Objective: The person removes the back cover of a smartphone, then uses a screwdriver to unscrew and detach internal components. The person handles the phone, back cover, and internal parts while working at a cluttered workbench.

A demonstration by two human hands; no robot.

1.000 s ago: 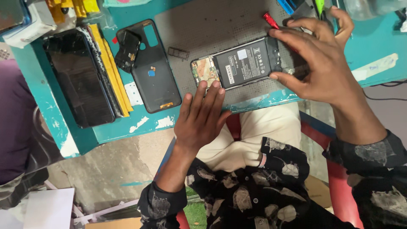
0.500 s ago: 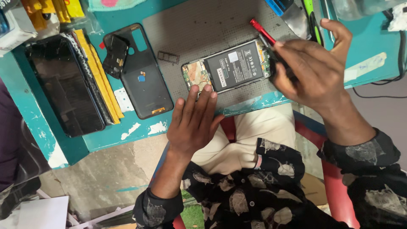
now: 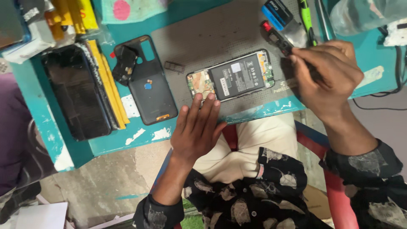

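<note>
Opened phone point(image 3: 231, 76) on grey mat point(image 3: 212, 38), left hand point(image 3: 197, 127) at its edge.

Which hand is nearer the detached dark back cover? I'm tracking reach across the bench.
Left. The left hand rests just right of the back cover; the right hand is far off, beyond the opened phone.

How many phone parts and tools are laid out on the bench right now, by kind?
Opened phone with battery showing, left hand steadying it: 1
Dark back cover: 1
Black screen panel: 1
Small tray piece: 1
Tool in right hand: 1
Green-handled tool: 1
Total: 6
</note>
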